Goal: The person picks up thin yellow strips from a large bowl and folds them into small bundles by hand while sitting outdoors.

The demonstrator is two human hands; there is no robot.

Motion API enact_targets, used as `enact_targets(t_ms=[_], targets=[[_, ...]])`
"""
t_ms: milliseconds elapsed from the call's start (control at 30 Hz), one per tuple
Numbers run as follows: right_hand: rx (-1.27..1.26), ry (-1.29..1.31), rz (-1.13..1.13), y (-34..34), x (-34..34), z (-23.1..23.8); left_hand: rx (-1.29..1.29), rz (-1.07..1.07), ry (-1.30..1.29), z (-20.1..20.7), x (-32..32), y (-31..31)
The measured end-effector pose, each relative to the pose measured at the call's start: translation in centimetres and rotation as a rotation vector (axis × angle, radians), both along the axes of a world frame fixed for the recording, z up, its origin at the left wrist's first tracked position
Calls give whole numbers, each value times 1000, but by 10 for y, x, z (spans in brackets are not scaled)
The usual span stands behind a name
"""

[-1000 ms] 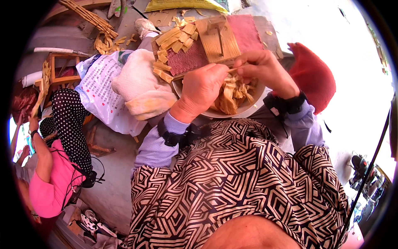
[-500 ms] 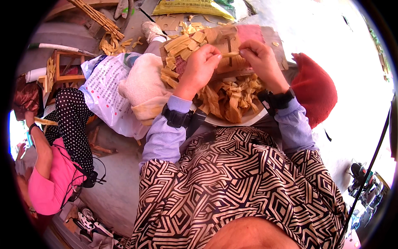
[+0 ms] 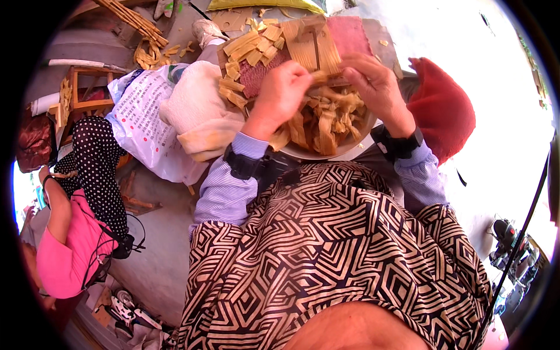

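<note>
Pale yellow strips of dried plant material [image 3: 324, 119] fill a shallow light-coloured bowl [image 3: 326, 153] resting on the person's lap, directly above the black-and-white patterned garment [image 3: 326, 251]. The left hand [image 3: 282, 96] is bent over the left side of the heap, its grip pressed together on the end of a single strip [image 3: 319, 76]; the right hand [image 3: 376, 90] meets it from the right, fingers closed on the same strip, so that the two hands almost touch above the bowl. Each wrist carries a black band over a striped blue cuff.

Just beyond the hands lies a flat board [image 3: 274, 58] covered with short cut strips, beside a pink pad [image 3: 350, 32]. To the left of the bowl are a cream cloth bundle [image 3: 198, 116] and a white printed sack [image 3: 143, 119], the bundle lying partly on the sack. A red cloth [image 3: 440, 108] sits just to the right of the right wrist. At the far left a second person in a pink top and a black dotted garment [image 3: 96, 169] is seated on the ground, well apart from the bowl. A small wooden stool [image 3: 81, 93] stands behind that person, with long canes [image 3: 131, 20] lying farther up.
</note>
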State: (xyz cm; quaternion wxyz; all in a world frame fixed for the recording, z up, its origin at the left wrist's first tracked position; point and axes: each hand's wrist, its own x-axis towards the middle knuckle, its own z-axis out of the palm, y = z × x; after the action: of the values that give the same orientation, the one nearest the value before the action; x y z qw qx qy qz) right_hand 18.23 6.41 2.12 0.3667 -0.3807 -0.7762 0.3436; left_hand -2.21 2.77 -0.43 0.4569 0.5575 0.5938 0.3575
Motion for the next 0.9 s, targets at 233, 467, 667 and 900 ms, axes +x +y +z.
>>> enact_targets(t_ms=[233,467,667,900], targets=[[18,-81,-201,-4,-10,17,-315,-231,-381,55,27,-11],[-461,34,276,-24,0,85,279,-306,-21,137,-7,-24],[-1004,738,182,-45,-6,28,-203,-84,-857,48,35,-23],[15,-64,-278,-37,-13,5,-349,-124,-946,33,46,-34]])
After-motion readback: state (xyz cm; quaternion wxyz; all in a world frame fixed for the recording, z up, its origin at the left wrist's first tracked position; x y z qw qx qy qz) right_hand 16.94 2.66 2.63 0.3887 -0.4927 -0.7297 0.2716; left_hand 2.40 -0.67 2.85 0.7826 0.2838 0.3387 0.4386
